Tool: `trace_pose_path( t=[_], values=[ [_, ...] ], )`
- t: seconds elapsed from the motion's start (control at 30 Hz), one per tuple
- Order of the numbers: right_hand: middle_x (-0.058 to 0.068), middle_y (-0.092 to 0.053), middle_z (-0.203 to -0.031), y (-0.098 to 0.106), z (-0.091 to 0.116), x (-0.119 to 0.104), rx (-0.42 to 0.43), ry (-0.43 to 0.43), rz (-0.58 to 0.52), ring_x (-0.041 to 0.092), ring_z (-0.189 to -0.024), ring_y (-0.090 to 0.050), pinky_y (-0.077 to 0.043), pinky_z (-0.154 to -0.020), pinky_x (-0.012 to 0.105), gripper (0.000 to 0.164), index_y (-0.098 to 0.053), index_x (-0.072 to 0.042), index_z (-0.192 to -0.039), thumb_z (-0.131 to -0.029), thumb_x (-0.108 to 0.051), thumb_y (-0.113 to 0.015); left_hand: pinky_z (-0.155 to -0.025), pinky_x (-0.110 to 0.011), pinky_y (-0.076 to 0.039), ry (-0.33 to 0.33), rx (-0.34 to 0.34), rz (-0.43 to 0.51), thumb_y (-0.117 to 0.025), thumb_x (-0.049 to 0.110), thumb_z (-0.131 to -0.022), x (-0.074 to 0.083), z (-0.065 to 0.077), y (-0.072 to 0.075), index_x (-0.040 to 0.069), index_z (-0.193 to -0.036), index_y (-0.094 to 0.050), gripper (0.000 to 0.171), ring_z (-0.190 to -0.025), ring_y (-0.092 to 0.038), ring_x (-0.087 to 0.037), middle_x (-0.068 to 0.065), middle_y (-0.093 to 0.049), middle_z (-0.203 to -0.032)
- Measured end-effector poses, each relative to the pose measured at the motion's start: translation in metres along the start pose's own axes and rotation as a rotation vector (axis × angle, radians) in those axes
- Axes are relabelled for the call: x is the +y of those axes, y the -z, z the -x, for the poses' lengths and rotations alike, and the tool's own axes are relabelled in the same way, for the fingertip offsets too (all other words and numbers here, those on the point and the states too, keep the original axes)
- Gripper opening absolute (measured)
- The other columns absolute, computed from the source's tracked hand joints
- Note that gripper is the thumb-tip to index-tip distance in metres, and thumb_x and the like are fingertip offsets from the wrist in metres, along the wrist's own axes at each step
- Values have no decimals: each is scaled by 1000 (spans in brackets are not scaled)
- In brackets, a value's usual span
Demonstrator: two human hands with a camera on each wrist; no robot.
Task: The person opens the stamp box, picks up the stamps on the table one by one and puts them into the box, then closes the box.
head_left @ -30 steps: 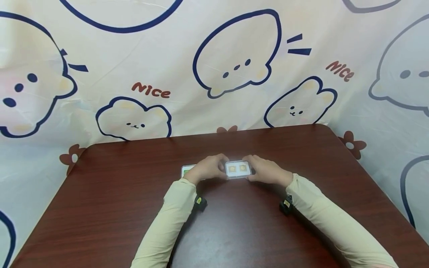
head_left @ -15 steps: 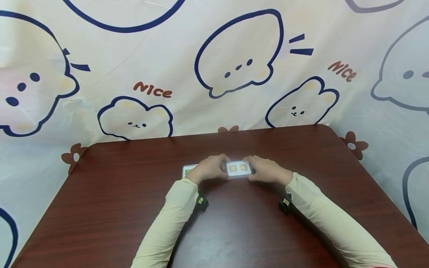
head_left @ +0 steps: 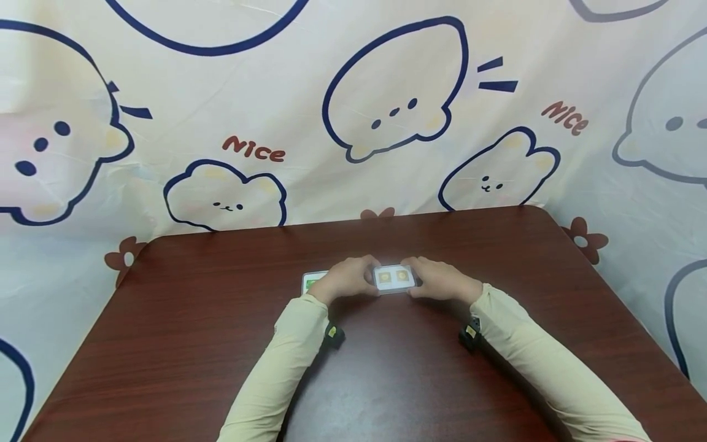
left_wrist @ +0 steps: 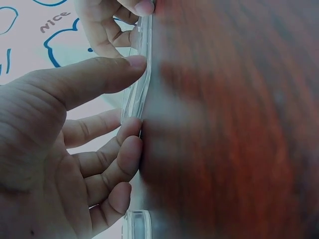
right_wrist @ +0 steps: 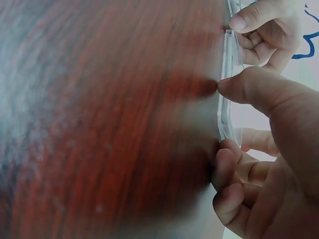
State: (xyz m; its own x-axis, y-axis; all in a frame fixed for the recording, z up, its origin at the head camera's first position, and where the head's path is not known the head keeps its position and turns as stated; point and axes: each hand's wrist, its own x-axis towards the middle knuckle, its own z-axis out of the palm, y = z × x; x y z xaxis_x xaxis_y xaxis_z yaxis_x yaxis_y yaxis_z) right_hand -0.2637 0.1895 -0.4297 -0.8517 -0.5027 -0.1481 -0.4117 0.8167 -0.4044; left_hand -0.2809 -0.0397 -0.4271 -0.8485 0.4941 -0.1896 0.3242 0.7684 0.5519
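Note:
A clear flat plastic case (head_left: 394, 278) with a white insert and two gold-coloured pieces lies near the table's far middle. My left hand (head_left: 348, 277) pinches its left end, thumb on the near edge and fingers at the far side. At the opposite end my right hand (head_left: 442, 280) pinches it the same way. Edge-on in the left wrist view, the case (left_wrist: 141, 84) sits low against the tabletop. A second clear case (head_left: 312, 280) with a green patch lies left of my left hand, which partly hides it.
The brown wooden table (head_left: 166, 344) ends at a back edge just beyond the cases. Behind it hangs a pale cloth (head_left: 309, 123) with cartoon outlines. Dark wrist cameras sit under both sleeves, the left camera (head_left: 334, 335) and the right camera (head_left: 470, 335).
Both hands and the held case stay in place on the table. The whole head view has drifted very slightly.

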Motion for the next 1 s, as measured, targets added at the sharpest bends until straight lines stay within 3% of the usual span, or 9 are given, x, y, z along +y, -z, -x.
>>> trace_pose_path(
  t=[1.0],
  values=[
    [9,-58,-119,-1,-6,5,-2,-22,-10,20,-94,-56,-50,-82,37,59,-41,-12,-139,-86,-21,-67,-85,-35,-48,-3,-2,30,-77,27,-79,-3,-3,1,11,-132,-54,59,-92,-59,-18,-5,-66,-102]
  ],
)
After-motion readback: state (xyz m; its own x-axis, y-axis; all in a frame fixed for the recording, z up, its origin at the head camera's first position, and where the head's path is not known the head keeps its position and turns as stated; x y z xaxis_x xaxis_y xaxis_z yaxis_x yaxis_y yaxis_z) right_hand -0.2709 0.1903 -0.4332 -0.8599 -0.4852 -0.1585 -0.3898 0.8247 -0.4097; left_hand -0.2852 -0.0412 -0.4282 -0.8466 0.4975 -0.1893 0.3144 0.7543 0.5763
